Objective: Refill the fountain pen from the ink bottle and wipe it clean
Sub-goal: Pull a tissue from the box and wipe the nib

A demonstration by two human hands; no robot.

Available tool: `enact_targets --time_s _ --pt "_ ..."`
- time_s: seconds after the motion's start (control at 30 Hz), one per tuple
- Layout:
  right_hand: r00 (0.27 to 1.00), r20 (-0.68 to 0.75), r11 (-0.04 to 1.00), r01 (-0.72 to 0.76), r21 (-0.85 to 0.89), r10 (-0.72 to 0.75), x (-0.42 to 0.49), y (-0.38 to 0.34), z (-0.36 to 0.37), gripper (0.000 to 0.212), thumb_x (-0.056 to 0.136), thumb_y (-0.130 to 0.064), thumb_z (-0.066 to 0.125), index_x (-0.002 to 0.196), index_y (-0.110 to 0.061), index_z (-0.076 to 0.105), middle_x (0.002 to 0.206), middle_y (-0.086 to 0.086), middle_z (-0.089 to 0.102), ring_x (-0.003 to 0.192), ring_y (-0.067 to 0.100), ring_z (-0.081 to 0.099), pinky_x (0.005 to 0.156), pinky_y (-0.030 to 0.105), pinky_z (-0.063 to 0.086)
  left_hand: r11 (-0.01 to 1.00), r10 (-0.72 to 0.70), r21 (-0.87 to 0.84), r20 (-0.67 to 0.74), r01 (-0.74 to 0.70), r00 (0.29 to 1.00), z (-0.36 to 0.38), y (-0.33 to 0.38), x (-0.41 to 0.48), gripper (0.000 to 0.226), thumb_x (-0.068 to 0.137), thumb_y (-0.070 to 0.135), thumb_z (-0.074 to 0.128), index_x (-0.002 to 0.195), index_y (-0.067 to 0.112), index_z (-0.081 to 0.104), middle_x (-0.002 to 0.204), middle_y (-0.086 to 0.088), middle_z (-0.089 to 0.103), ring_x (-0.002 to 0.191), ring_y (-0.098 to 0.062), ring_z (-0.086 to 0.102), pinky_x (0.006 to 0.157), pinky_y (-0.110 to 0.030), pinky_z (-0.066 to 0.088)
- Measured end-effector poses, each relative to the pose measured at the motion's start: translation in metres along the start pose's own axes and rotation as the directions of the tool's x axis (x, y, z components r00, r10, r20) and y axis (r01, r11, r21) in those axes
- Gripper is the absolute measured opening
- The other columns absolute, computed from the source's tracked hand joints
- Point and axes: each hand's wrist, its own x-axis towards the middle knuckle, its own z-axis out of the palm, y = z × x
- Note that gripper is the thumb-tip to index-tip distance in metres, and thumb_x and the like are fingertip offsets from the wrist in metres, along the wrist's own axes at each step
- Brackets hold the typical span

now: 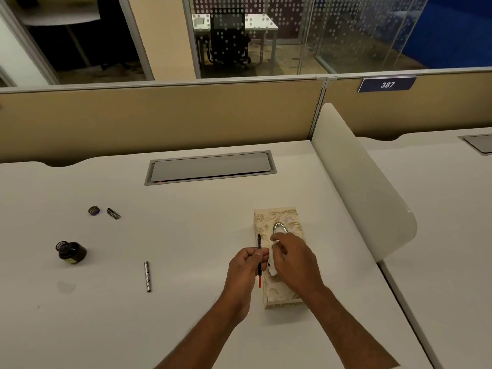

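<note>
The tabletop [186, 235] is white, smooth and not shiny. The bottle [71, 253] is dark, shiny glass. The barrel [147, 276] looks like silver metal with a pattern. The box [282, 295] is card with gold flowers printed on it. The tissue [273, 270] is soft white paper. The pen [259, 278] looks like plastic, dark and red.

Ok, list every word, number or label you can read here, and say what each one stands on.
"387": white digits on the blue plate atop the desk partition.
Ink bottle: a yellowish label low on its side, too small to read.
Tissue box: floral print only, no lettering legible.
Silver pen barrel: patterned, nothing readable.
</note>
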Motion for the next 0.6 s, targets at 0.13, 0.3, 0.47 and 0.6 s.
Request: enact_targets --time_s 0.13,0.3,0.47,0.6 --pt "1.0 0.009 1.0 0.001 0.027 -0.001 -0.001 0.0 0.0 0.024 0.096 -0.018 0.052 0.114 -0.024 0.068 0.104 -0.003 0.072 0.093 0.017 0.066 0.076 0.038 0.058 0.994 -0.03 -0.107 0.011 0.031 0.999 -0.002 0.003 0.0 0.023 0.103 0.018 0.055 0.113 0.006 0.071 0.107 -0.006 0.08 0.107 -0.023 0.074 0.094 -0.028 0.058" --pt "1.0 0.0 1.0 0.023 -0.004 -0.023 -0.008 -0.005 -0.003 0.024 0.095 -0.033 0.058 0.114 -0.022 0.068 0.103 -0.006 0.07 0.094 0.015 0.063 0.078 0.034 0.055 0.957 -0.089 -0.273 0.045 0.098 0.995 -0.003 0.004 0.0 0.023 0.102 0.007 0.053 0.114 -0.006 0.068 0.113 -0.021 0.076 0.105 -0.03 0.074 0.095 -0.037 0.058" --pt "0.999 -0.051 1.0 0.002 -0.011 -0.002 -0.017 -0.007 0.004 0.025 0.09 -0.025 0.065 0.114 -0.02 0.068 0.102 -0.004 0.07 0.095 0.02 0.063 0.084 0.037 0.047 0.917 -0.125 -0.376 0.05 0.135 0.991 -0.002 0.006 0.001 0.025 0.101 0.005 0.054 0.117 -0.011 0.065 0.111 -0.025 0.076 0.098 -0.03 0.074 0.086 -0.033 0.061" --pt "0.987 -0.153 0.998 -0.051 -0.044 0.044 -0.017 -0.018 0.011 0.026 0.081 -0.008 0.071 0.106 -0.014 0.073 0.096 0.002 0.075 0.087 0.025 0.068 0.078 0.04 0.05 0.937 -0.125 -0.323 0.042 0.132 0.991 -0.001 0.009 -0.002 0.023 0.101 0.005 0.054 0.113 -0.008 0.068 0.109 -0.025 0.076 0.106 -0.035 0.072 0.099 -0.04 0.057"
